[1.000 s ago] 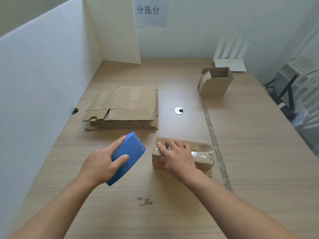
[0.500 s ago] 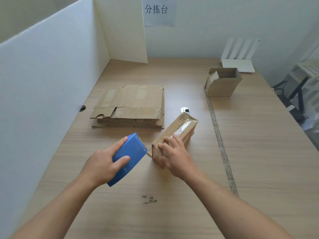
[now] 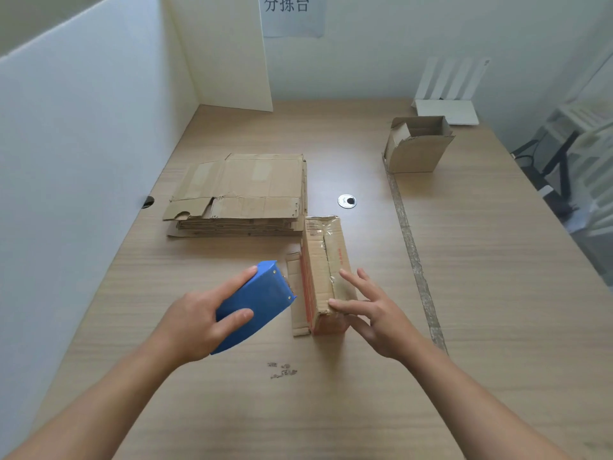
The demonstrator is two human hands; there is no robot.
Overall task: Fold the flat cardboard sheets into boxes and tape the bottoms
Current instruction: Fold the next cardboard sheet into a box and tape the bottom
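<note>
Two hands: left grip (image 3: 195, 323) around blue tape dispenser (image 3: 258, 303), right grip (image 3: 381, 315) wide, fingers (image 3: 346, 305) splayed against the box (image 3: 320, 260).

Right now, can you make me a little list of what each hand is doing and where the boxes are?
left grip: holds the blue tape dispenser
right grip: fingers spread, touching the near end of the small box
small box: lies on the table, shiny tape along its top
flat cardboard stack: behind the small box, a bit to the left
open box: stands alone at the far right, top open
</note>
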